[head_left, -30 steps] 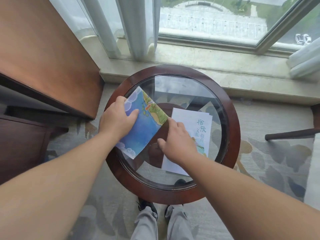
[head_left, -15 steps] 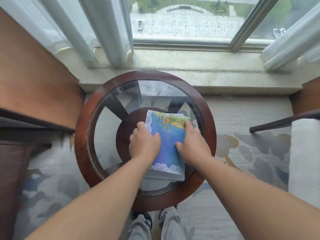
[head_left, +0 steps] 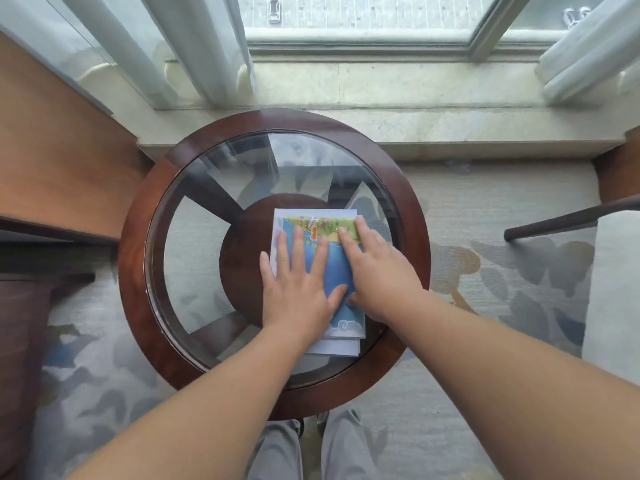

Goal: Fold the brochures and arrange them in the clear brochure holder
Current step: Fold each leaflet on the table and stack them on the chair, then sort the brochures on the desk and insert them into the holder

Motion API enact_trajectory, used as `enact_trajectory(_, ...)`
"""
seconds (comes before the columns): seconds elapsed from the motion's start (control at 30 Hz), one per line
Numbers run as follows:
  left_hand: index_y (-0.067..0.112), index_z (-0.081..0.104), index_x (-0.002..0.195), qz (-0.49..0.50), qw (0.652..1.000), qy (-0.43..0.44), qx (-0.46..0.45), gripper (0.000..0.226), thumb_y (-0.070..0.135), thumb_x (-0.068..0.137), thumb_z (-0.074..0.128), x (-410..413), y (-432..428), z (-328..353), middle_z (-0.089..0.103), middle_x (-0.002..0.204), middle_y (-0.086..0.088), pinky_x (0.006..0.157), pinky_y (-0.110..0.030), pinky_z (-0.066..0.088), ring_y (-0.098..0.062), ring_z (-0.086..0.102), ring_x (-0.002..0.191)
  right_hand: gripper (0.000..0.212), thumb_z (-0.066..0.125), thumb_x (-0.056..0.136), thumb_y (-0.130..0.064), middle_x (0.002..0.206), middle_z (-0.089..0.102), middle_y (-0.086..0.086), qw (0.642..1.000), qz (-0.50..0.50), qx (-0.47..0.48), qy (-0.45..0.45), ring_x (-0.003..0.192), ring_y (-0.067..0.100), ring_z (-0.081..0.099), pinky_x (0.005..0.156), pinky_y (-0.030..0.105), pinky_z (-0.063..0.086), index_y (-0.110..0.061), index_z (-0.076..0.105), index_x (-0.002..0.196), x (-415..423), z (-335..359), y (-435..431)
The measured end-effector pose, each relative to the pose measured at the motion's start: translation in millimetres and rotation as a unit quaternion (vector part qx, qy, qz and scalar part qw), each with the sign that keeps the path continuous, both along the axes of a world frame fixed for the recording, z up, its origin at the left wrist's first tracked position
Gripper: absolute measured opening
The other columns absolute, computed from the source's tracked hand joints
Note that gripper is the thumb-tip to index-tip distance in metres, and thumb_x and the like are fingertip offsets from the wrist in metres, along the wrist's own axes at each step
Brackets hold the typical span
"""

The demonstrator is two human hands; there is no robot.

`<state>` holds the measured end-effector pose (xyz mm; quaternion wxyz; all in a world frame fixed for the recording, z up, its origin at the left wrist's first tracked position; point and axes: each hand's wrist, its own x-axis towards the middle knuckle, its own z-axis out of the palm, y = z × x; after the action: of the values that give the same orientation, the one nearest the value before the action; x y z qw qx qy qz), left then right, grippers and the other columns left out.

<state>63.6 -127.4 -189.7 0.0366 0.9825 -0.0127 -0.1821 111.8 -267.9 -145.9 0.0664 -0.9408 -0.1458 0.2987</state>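
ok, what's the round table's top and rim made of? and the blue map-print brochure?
Clear round tabletop: glass, glossy; carpet and table struts show through, window reflects.
Dark reddish-brown rim: likely varnished wood, going by its sheen; veneer possible.
Blue map-print brochure: thin printed paper, stacked white edges visible; coating unclear.

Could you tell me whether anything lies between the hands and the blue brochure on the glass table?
Nothing visible does: the left hand and right hand both rest flat on the blue brochure. The holder is not in view.
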Motion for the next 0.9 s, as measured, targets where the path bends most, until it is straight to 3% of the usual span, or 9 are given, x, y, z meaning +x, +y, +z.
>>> enact_trajectory(0.17,0.031,-0.040,0.141,0.019,0.999,0.027,-0.002,0.081,0.074,0.082,-0.006,-16,2,-12,-0.045,0.149,-0.011,0.115,-0.059,-0.005,-0.034,-0.032,0.143,0.102,0.066,0.089,-0.034,0.161,-0.024,0.005,0.999,0.022,-0.036,0.006,0.150,0.023,0.003,0.119,0.044,0.017,-0.025,-0.012,0.155,-4,0,2)
enact_trajectory(0.27,0.032,-0.039,0.141,0.010,0.999,0.044,-0.011,0.081,0.075,0.082,-0.004,-13,3,-9,-0.046,0.149,-0.010,0.115,-0.058,-0.008,-0.033,-0.035,0.142,0.102,0.067,0.089,-0.032,0.161,-0.025,0.004,0.999,0.018,-0.029,0.020,0.150,0.022,0.003,0.117,0.040,0.024,-0.025,-0.011,0.155,-3,3,4)
enact_trajectory(0.37,0.032,-0.011,0.154,0.015,0.999,0.028,-0.044,0.082,0.065,0.090,0.028,-9,8,5,-0.022,0.161,-0.010,0.118,-0.055,0.000,-0.032,-0.018,0.148,0.098,0.070,0.086,-0.032,0.163,-0.017,0.000,0.996,-0.066,0.041,0.033,0.148,0.023,0.018,0.106,0.037,0.037,-0.024,0.001,0.156,-4,10,7)
enact_trajectory(0.47,0.027,0.015,0.154,0.193,0.974,-0.019,-0.114,0.083,0.042,0.084,0.058,3,14,26,0.020,0.157,-0.010,0.108,-0.050,0.028,-0.033,0.023,0.140,0.091,0.071,0.083,-0.031,0.154,0.020,0.007,0.959,-0.267,0.085,0.043,0.131,0.029,0.043,0.096,0.038,0.043,-0.019,0.015,0.152,-5,14,13)
enact_trajectory(0.53,0.020,0.019,0.152,0.340,0.926,0.013,-0.165,0.080,0.034,0.084,0.059,17,15,35,0.034,0.146,-0.012,0.099,-0.046,0.036,-0.035,0.036,0.129,0.075,0.072,0.083,-0.035,0.140,0.042,0.012,0.916,-0.377,0.094,0.103,0.118,0.031,0.053,0.087,0.037,0.046,-0.013,0.030,0.141,-4,14,19)
enact_trajectory(0.63,0.011,0.033,0.140,0.444,0.873,0.073,-0.187,0.064,0.031,0.084,0.057,36,13,39,0.041,0.136,-0.017,0.093,-0.043,0.040,-0.038,0.045,0.121,0.062,0.071,0.086,-0.034,0.132,0.049,0.017,0.882,-0.434,0.089,0.161,0.109,0.033,0.058,0.078,0.034,0.043,-0.010,0.034,0.130,-6,12,32)
enact_trajectory(0.77,0.002,0.045,0.122,0.508,0.824,0.119,-0.222,0.052,0.030,0.080,0.058,47,20,35,0.056,0.125,-0.017,0.093,-0.049,0.049,-0.038,0.057,0.110,0.047,0.061,0.089,-0.016,0.131,0.048,0.019,0.878,-0.451,0.060,0.146,0.111,0.037,0.057,0.089,0.041,0.050,-0.009,0.034,0.126,-7,7,38)
enact_trajectory(0.9,0.004,0.050,0.124,0.508,0.818,0.139,-0.233,0.056,0.031,0.076,0.059,47,21,34,0.055,0.128,-0.015,0.092,-0.045,0.050,-0.036,0.056,0.112,0.046,0.059,0.088,-0.013,0.132,0.048,0.019,0.876,-0.458,0.052,0.145,0.113,0.036,0.056,0.089,0.040,0.050,-0.008,0.034,0.126,-6,2,37)
